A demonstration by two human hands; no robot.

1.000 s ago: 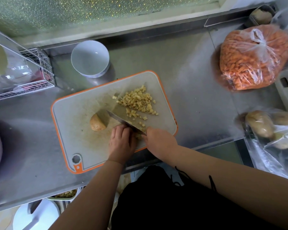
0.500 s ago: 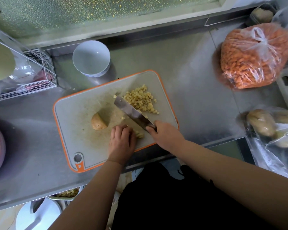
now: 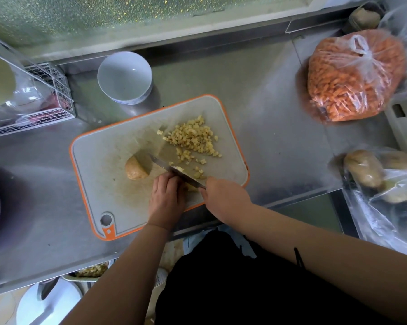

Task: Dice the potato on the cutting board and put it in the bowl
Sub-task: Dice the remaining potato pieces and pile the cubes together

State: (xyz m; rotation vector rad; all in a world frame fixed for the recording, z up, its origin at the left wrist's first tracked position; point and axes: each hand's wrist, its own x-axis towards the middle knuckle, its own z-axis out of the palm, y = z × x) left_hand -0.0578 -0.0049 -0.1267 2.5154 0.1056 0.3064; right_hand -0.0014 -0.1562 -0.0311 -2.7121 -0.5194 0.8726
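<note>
Two hands at work over an orange-rimmed cutting board (image 3: 99, 160) on a steel counter (image 3: 268, 118).

Right hand (image 3: 226, 198) wrapped around the handle of a knife (image 3: 174, 170), blade angled toward 10 o'clock. Left hand (image 3: 166, 198), fingers curled, pressing down on a potato piece (image 3: 190, 187) mostly hidden beneath it, just beside the blade. Uncut potato half (image 3: 135, 171) at 9 o'clock of the knife tip; heap of diced potato (image 3: 193, 137) at 1 o'clock. White bowl (image 3: 124, 77) off the board at 11 o'clock. Bagged carrot (image 3: 355, 76) and bagged potatoes (image 3: 366, 172) at 3 o'clock.
</note>
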